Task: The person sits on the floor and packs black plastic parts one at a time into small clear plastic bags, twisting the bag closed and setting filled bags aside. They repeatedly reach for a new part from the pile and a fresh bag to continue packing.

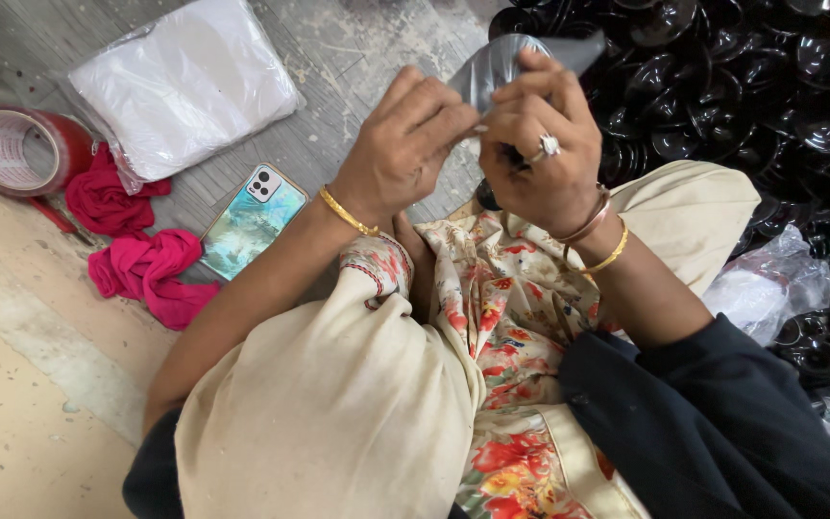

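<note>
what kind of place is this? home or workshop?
Likely a small packing or assembly workshop, worked sitting on the floor. A heap of identical black plastic discs, a roll of packing tape and a packet of clear bags lie around the person.

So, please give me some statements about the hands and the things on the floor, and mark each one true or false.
1. Both hands, left hand and right hand, hold a clear plastic bag. True.
2. The right hand wears a ring. True.
3. The phone lies on the person's lap. False: it lies on the floor, beside the pink cloth.
4. The tape roll is at the right, among the black parts. False: it is at the left edge; the black parts are piled at the right.
5. A white packet lies on the floor above the phone. True.
</note>
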The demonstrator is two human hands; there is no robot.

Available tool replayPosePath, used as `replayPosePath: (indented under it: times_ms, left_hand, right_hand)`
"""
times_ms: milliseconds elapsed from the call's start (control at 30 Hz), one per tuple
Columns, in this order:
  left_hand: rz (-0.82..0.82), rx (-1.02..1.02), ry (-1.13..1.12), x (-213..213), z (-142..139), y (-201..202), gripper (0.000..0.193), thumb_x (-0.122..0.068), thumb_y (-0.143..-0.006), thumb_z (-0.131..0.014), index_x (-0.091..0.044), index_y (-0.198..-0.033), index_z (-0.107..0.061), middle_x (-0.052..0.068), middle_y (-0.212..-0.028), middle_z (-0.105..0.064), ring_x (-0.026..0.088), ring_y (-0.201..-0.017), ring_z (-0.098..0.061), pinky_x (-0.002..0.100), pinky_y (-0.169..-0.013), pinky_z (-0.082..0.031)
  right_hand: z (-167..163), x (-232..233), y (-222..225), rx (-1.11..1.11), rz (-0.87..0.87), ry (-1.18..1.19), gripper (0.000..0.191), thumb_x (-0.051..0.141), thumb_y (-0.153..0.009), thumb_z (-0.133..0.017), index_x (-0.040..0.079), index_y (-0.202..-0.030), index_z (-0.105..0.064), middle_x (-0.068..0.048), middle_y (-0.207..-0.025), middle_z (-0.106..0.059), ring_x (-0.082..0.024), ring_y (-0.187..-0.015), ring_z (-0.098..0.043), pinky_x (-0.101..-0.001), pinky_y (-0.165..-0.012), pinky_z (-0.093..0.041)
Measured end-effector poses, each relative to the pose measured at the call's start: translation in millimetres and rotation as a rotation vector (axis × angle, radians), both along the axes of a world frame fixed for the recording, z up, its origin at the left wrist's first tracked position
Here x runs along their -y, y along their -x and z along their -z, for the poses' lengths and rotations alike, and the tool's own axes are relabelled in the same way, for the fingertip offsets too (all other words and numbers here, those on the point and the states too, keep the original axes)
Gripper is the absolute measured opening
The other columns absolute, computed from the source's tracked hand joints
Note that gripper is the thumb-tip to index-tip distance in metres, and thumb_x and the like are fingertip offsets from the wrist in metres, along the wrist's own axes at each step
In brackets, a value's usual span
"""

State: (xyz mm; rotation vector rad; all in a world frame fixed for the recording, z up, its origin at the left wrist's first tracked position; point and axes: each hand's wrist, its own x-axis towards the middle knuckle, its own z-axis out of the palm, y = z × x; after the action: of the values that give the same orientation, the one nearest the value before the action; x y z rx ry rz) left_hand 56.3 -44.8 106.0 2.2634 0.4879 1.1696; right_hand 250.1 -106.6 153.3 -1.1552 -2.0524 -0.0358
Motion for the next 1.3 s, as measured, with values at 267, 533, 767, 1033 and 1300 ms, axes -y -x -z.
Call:
replayPosePath:
  times_ms: [267, 533, 767, 1033, 1300]
  left_hand:
    - [-0.027, 0.026, 0.009, 12.4, -7.1, 2.2, 0.023, 0.003, -0.093, -0.076, 0.000, -0.113, -0.064, 0.011, -0.108, -0.059, 0.031, -0.099, -0.057, 0.040, -0.086, -0.051]
    - [-0.066, 0.039, 0.012, 14.5, -6.0, 4.3, 0.036, 0.008, -0.091, -0.072, 0.001, -0.126, -0.066, 0.011, -0.109, -0.059, 0.031, -0.100, -0.059, 0.041, -0.088, -0.054]
    - [-0.101, 0.044, -0.088, 18.2, -6.2, 2.8, 0.032, 0.007, -0.088, -0.075, 0.003, -0.117, -0.063, 0.012, -0.110, -0.059, 0.032, -0.097, -0.059, 0.041, -0.085, -0.054]
    - [-0.108, -0.043, -0.258, 17.5, -6.7, 10.6, 0.029, 0.002, -0.092, -0.074, 0.005, -0.119, -0.064, 0.013, -0.108, -0.058, 0.031, -0.091, -0.057, 0.039, -0.077, -0.054]
    - [-0.148, -0.025, -0.341, 17.4, -4.0, 8.5, 0.029, 0.002, -0.094, -0.073, 0.005, -0.120, -0.061, 0.014, -0.111, -0.058, 0.029, -0.090, -0.058, 0.038, -0.075, -0.054]
  right_hand:
    - [17.6, 14.4, 8.0, -0.188, 0.073, 0.124, 0.045, -0.013, -0.097, -0.073, -0.001, -0.133, -0.051, -0.014, -0.110, -0.068, -0.029, -0.093, -0.071, -0.0329, -0.076, -0.058]
    - [0.3, 9.3, 11.6, -0.089, 0.017, 0.020, 0.039, -0.016, -0.087, -0.073, 0.002, -0.116, -0.054, -0.013, -0.099, -0.069, -0.029, -0.081, -0.067, -0.0366, -0.070, -0.053]
    - [7.6, 17.8, 17.6, -0.136, 0.119, 0.039, 0.040, -0.013, -0.095, -0.074, 0.003, -0.124, -0.052, -0.014, -0.107, -0.068, -0.028, -0.091, -0.072, -0.0310, -0.073, -0.058]
    - [7.5, 25.9, 6.8, -1.025, -0.112, 0.747, 0.048, -0.013, -0.105, -0.064, 0.005, -0.145, -0.043, -0.009, -0.113, -0.069, -0.011, -0.102, -0.067, -0.0220, -0.092, -0.055]
    - [2.8, 22.3, 9.1, -1.118, -0.057, 0.775, 0.046, -0.014, -0.097, -0.072, 0.003, -0.133, -0.049, -0.008, -0.108, -0.065, -0.011, -0.099, -0.065, -0.0248, -0.092, -0.055]
